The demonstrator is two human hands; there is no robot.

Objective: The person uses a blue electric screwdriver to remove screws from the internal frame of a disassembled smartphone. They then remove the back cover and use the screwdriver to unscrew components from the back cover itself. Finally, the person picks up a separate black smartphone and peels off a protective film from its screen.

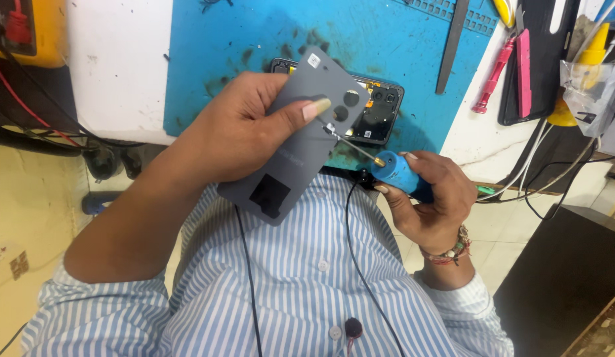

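Note:
My left hand (245,129) holds a grey phone back cover (301,149) tilted above the bench, thumb pressed near its camera holes. My right hand (430,198) grips a blue-handled screwdriver (395,172); its thin metal tip touches the cover close to the camera holes. Behind the cover an opened black phone (380,109) lies on the blue work mat (254,39), mostly hidden by the cover.
A pink-handled tool (494,76), a dark flat blade (453,46) and a black tray (552,59) lie at the bench's right. A clear bag (595,82), a yellow bottle and cables sit at the far right. A black cord hangs over my striped shirt (307,291).

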